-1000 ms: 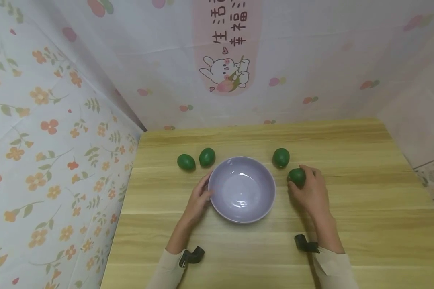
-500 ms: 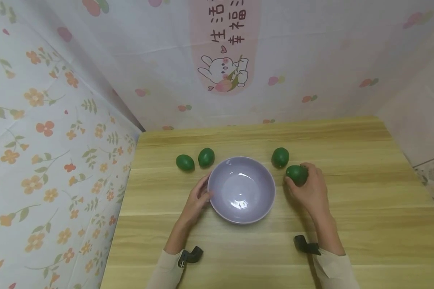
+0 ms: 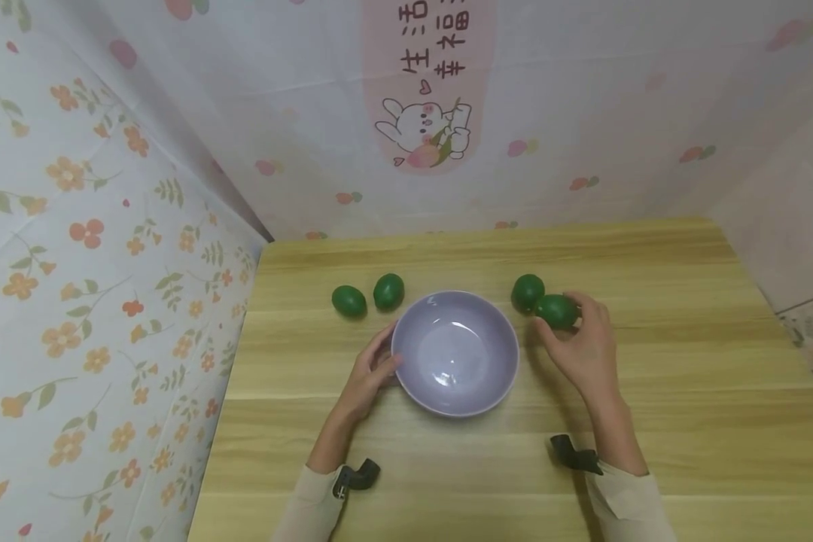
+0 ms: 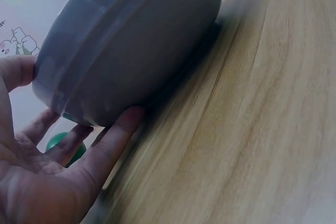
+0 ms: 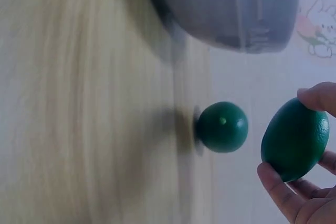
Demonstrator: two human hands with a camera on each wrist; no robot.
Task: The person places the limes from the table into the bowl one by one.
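A lavender bowl (image 3: 454, 354) stands mid-table, with nothing in it. My left hand (image 3: 366, 376) grips its left side, thumb at the rim; in the left wrist view the fingers (image 4: 113, 145) support the bowl's outer wall (image 4: 136, 45) from below. My right hand (image 3: 586, 350) holds a green lime (image 3: 557, 311) between thumb and fingers, right of the bowl. The right wrist view shows this lime (image 5: 295, 140) raised off the table, with another lime (image 5: 223, 127) resting on the wood beyond. In the head view that second lime (image 3: 528, 292) sits just left of the held one.
Two more limes, one farther left (image 3: 348, 301) and one nearer the bowl (image 3: 389, 291), lie behind its left side. A printed cloth (image 3: 278, 113) hangs at the table's back edge, and a floral cloth (image 3: 108, 301) runs along the left.
The right hand has lifted the lime and shifted it slightly away from me, toward the lime behind it. My left hand and the bowl have stayed in place.
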